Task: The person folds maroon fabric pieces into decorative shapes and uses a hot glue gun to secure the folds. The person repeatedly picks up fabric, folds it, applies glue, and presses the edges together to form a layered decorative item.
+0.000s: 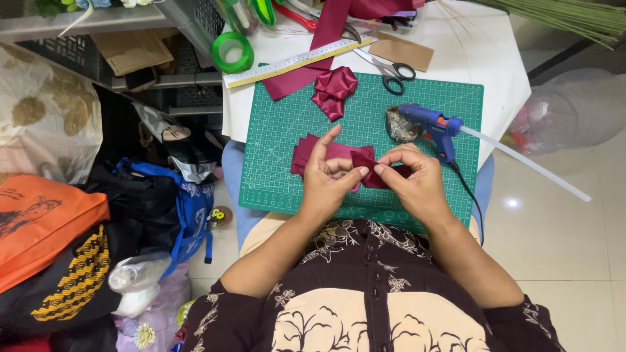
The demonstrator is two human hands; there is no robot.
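While both hands [375, 176] pinch one ribbon piece [368, 171] on the mat [280, 130], one bow [334, 90] is done; cut pieces [306, 153] wait.

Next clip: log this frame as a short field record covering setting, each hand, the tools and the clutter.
setting: green cutting mat on a white table, seen from above
left hand: pinches a dark red ribbon piece with thumb and forefinger
right hand: grips the same piece from the other side
under hands: stack of cut ribbon pieces
finished part: folded ribbon petals at mat's far edge
tools: blue glue gun, scissors, ruler, green tape roll
floor on left-hand side: orange bag, blue bag
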